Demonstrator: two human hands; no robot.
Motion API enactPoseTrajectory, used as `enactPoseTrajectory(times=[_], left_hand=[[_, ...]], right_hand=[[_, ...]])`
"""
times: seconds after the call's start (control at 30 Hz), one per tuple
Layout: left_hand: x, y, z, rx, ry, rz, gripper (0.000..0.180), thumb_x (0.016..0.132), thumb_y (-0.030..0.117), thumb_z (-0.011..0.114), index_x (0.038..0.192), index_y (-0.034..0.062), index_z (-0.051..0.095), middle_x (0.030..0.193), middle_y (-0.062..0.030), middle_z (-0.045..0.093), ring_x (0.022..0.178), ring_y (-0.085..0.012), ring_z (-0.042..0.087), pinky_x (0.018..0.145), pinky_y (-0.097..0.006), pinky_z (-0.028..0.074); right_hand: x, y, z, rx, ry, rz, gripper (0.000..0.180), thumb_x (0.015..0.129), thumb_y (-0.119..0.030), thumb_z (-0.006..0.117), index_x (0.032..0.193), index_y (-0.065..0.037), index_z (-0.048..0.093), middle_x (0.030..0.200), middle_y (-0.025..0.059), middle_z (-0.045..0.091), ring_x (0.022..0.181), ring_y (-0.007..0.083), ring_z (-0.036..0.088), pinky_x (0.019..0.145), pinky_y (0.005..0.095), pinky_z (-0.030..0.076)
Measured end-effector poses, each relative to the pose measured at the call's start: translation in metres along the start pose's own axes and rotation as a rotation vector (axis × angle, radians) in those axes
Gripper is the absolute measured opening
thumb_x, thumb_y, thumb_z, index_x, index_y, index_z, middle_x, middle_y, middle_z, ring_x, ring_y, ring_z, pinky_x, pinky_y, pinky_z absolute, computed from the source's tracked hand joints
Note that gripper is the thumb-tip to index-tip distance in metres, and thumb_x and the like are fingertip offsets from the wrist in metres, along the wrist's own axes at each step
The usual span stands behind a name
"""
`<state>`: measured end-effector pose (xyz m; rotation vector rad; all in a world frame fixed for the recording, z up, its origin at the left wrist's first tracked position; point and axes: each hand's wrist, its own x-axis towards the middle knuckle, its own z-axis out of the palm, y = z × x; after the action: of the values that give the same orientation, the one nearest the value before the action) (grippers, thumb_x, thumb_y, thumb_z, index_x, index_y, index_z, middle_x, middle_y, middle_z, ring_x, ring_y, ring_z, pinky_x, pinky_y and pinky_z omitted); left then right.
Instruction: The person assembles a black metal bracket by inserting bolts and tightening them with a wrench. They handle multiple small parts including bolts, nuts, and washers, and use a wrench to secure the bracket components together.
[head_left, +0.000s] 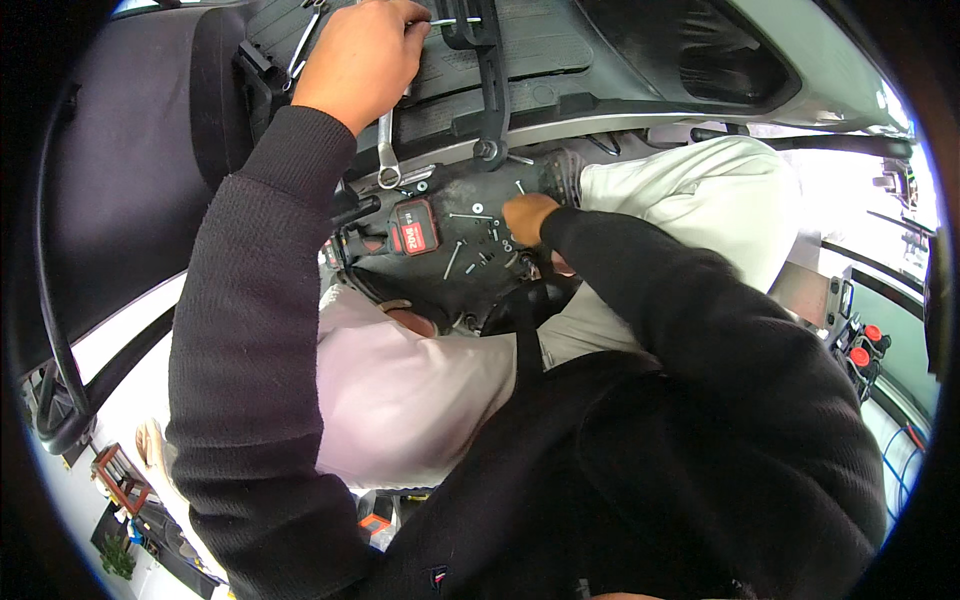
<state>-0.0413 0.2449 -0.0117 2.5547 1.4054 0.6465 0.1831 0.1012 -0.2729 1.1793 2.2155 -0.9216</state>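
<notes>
My left hand (362, 58) is closed at the top, over a dark ribbed panel. From its thumb and fingertips a thin metal rod (455, 21) runs to a black bracket (488, 85). A combination wrench (388, 155) shows its ring end below this hand; its upper part is hidden. My right hand (529, 217) is lower, above a dark surface strewn with small hardware, its fingers curled together. What its fingertips hold, if anything, is hidden. A small bolt (519, 187) shows just above it, and a long bolt (454, 260) lies to its left among washers (478, 209) and several other bolts.
A cordless power tool with a red-and-black battery (413, 227) lies left of the hardware. Another wrench (303, 45) rests left of my left hand. The ribbed dark panel (545, 55) and its edge rise beyond. My pale-trousered knees (690, 185) flank the dark surface.
</notes>
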Motion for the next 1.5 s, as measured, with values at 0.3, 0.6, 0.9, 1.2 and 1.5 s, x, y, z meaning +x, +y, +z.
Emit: enactPoseTrajectory(times=[0.3,0.6,0.9,1.2,1.5], left_hand=[[-0.007,-0.001,0.002,0.037,-0.011,-0.013,0.025,0.100,0.021,0.067,0.115,0.0031,0.077,0.104,-0.0214,0.074,0.096,-0.0424,0.071,0.085,-0.046,0.057],[-0.004,0.006,-0.004,-0.110,-0.089,-0.148,0.020,0.097,0.015,0.068,0.107,0.0005,0.078,0.095,-0.0223,0.071,0.089,-0.0434,0.070,0.082,-0.049,0.055],[0.004,0.004,-0.002,-0.018,-0.102,-0.091,0.023,0.096,0.018,0.068,0.109,0.0019,0.079,0.099,-0.0228,0.073,0.094,-0.0440,0.071,0.087,-0.050,0.056],[0.006,-0.002,0.002,0.030,-0.109,-0.050,0.025,0.095,0.019,0.071,0.107,-0.0018,0.079,0.100,-0.0261,0.074,0.094,-0.0446,0.071,0.087,-0.050,0.055],[0.002,-0.003,-0.005,0.031,-0.123,-0.089,0.028,0.095,0.021,0.072,0.107,-0.0038,0.078,0.101,-0.0275,0.074,0.096,-0.0453,0.071,0.086,-0.050,0.055]], right_hand=[[0.071,0.022,0.105,0.123,0.352,-0.139,0.023,0.093,-0.009,0.060,0.112,0.001,0.070,0.110,0.0234,0.071,0.105,0.0442,0.069,0.090,0.0510,0.057],[0.071,0.000,0.070,0.059,0.329,-0.069,0.022,0.092,-0.014,0.060,0.093,-0.003,0.079,0.096,0.0209,0.077,0.094,0.0414,0.074,0.081,0.0528,0.059],[0.030,-0.027,0.030,-0.124,-0.267,-0.093,0.018,0.085,-0.013,0.069,0.095,-0.001,0.079,0.099,0.0237,0.076,0.095,0.0434,0.074,0.082,0.0534,0.059],[-0.078,-0.109,-0.124,-0.301,-0.107,-0.496,0.022,0.077,-0.014,0.070,0.091,0.001,0.080,0.091,0.0255,0.076,0.090,0.0429,0.074,0.079,0.0505,0.060],[-0.141,-0.015,-0.286,0.257,0.805,-0.172,0.027,0.085,-0.018,0.070,0.102,0.001,0.078,0.091,0.0191,0.078,0.089,0.0317,0.077,0.081,0.0413,0.060]])
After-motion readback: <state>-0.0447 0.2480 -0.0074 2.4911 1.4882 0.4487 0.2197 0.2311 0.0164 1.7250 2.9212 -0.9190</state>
